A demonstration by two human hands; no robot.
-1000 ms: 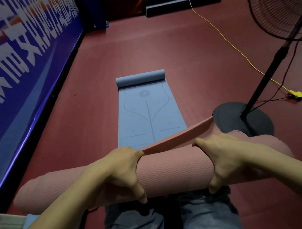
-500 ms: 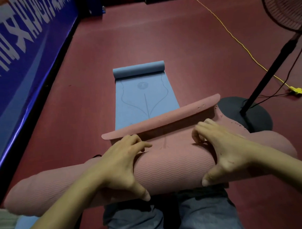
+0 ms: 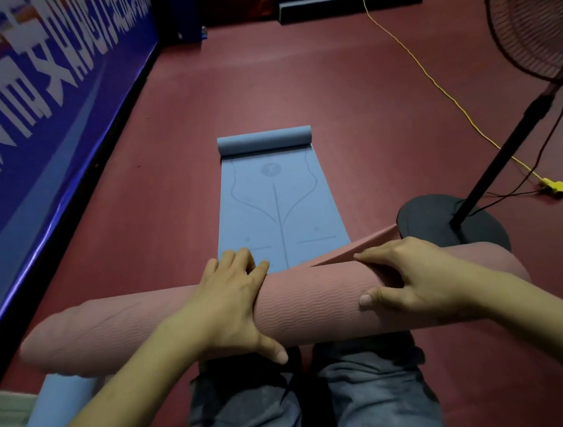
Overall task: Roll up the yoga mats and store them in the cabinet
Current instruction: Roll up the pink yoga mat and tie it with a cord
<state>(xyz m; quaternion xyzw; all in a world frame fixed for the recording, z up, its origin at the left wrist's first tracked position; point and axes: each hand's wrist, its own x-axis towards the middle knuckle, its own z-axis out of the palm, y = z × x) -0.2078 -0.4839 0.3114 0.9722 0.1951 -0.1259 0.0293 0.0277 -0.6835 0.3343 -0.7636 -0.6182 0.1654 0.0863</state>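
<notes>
Flap of pink mat [image 3: 309, 305] now wrapped down; left hand [image 3: 229, 307] and right hand [image 3: 416, 279] grip roll.

An indoor sports hall: dark red sports flooring [image 3: 301, 85] runs beside a blue banner [image 3: 46, 109] printed with large white characters, while yoga mats [image 3: 273, 197] lie on the floor near a black pedestal fan [image 3: 508, 160].
</notes>
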